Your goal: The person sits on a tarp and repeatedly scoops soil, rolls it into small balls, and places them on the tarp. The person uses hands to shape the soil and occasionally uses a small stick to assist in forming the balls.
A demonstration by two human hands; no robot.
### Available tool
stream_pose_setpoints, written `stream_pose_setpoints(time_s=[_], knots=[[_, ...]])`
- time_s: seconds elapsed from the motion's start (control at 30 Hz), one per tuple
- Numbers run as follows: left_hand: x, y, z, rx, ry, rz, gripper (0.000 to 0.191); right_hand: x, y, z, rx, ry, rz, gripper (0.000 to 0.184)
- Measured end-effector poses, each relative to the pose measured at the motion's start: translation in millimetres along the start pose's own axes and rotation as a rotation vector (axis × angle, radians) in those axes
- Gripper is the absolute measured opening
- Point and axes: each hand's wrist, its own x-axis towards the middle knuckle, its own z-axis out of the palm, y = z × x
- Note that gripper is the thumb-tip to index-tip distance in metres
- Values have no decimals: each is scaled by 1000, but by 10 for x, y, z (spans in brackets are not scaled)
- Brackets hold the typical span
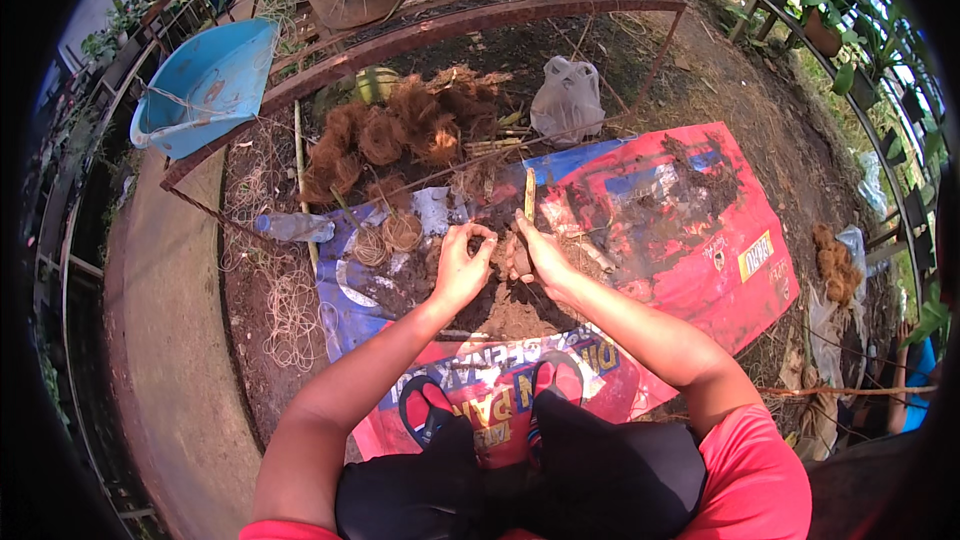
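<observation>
My right hand [546,261] cups a small dark brown clump [523,264], probably soil, with its fingers curled around it. A yellowish plant stem [530,193] sticks out just beyond its fingertips; whether it joins the clump is hidden. To the left, my left hand [463,264] has thumb and forefinger bent into a ring, tips together; anything pinched there is too small to tell. Beneath both hands lies a heap of loose brown soil [514,315] on a red and blue printed banner sheet [675,240]. Two string-wrapped balls [403,231] with stems sit left of my left hand.
Coconut fibre clumps [405,120] lie beyond the sheet, beside a white plastic bag [568,101]. A plastic bottle [294,227] and tangled string [289,322] are at left. A rusty metal frame [450,22] spans behind, near a blue basin [206,86]. Another person's blue sleeve [919,382] shows far right.
</observation>
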Motion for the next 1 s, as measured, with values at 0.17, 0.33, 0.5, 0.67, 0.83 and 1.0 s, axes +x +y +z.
stream_pose_setpoints(time_s=[0.17,0.33,0.5,0.67,0.83,1.0], knots=[[0,-53,-21,-18,-12,-65,20,2,-19,-11,186,-328,7,42],[-17,-49,-33,1,-11,-63,20,-34,-39,-33,77,-360,-125,30],[8,-49,-20,-75,-4,-102,19,8,-30,-57,163,-316,-124,19],[4,-46,-25,-74,-12,-87,19,38,16,-70,199,-328,-115,16],[0,-48,-11,-104,-5,-54,17,37,18,-33,198,-263,-91,18],[38,-69,6,-261,-40,-104,17,-11,-120,-38,334,-426,-105,23]])
